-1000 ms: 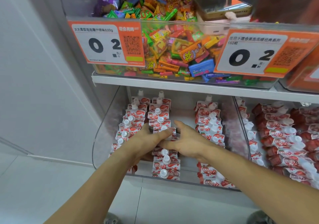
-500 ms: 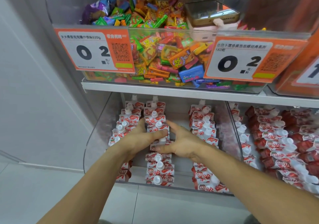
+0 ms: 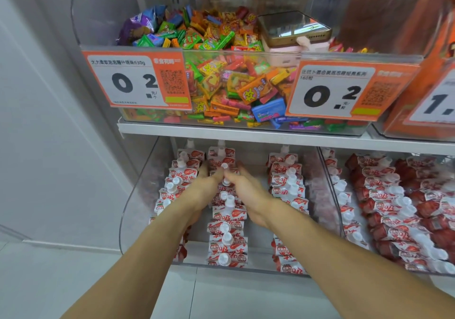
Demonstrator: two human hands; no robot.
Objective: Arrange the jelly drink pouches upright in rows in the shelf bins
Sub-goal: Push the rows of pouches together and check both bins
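Observation:
Red-and-white jelly drink pouches with white caps stand in three rows inside a clear lower shelf bin [image 3: 130, 210]: a left row [image 3: 172, 183], a middle row [image 3: 227, 245] and a right row [image 3: 286, 181]. My left hand [image 3: 205, 188] and my right hand [image 3: 246, 190] reach deep into the bin, one on each side of the middle row. Their fingers press against the sides of several middle-row pouches [image 3: 221, 165] near the back, thumbs almost meeting over a cap. My forearms hide parts of the left and right rows.
A neighbouring bin [image 3: 394, 195] on the right holds more pouches lying loosely. Above the white shelf edge [image 3: 221, 131], a clear bin of mixed candy [image 3: 221, 77] carries two orange price tags, with a phone [image 3: 293, 28] lying on top. A grey wall is at the left.
Both hands have slid further back along the middle row, towards the rear of the bin. The camera has tilted, so the shelf sits lower in view.

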